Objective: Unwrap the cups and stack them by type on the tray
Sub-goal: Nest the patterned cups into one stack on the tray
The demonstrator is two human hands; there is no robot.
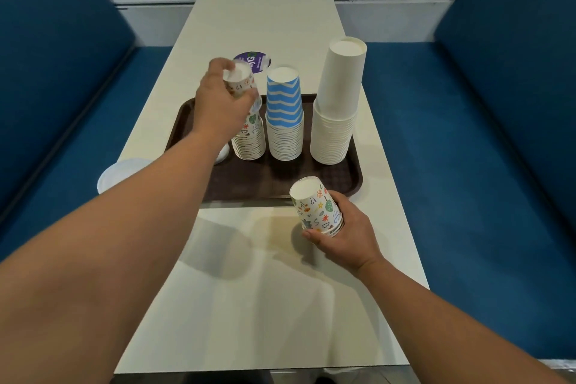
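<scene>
A brown tray point(280, 178) holds three upside-down stacks of cups. The doodle-print stack point(249, 140) is on the left, the blue zigzag stack point(285, 121) in the middle, the tall plain white stack point(338, 103) on the right. My left hand point(218, 103) grips a doodle-print cup point(238, 78) at the top of the left stack. My right hand point(346, 231) holds a short stack of doodle-print cups point(318, 209), tilted, just in front of the tray's near edge.
The cream table point(265, 305) runs between blue bench seats point(467, 134). A round purple and white sticker point(252, 61) lies behind the tray. Something white and round point(121, 173) sits at the table's left edge, partly hidden by my left arm.
</scene>
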